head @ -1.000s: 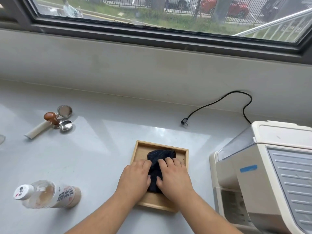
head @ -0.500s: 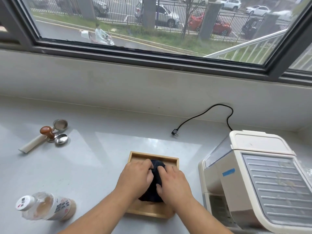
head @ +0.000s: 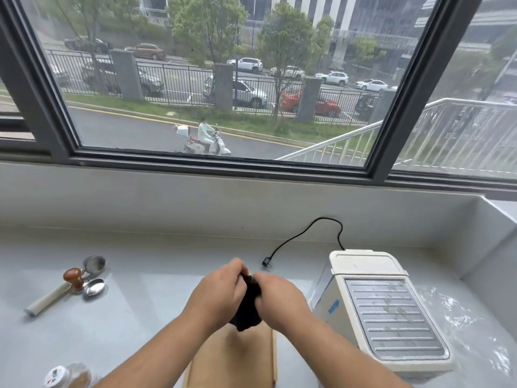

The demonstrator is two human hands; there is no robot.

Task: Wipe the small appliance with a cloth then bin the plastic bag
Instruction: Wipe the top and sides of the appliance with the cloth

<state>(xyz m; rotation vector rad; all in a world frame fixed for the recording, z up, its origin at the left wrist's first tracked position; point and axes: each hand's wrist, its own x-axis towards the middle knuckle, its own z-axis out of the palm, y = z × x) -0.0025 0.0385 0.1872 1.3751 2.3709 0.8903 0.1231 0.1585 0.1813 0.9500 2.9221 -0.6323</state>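
Both the left hand and the right hand are closed around a bunched dark cloth, lifted above the rectangular wooden tray; a boxy cream appliance sits right.

Daylight over our pale counter

We look across a grey-white countertop to a plain light wall, and above it a dark-framed window shows us a wet road, a railing fence, parked cars and trees.
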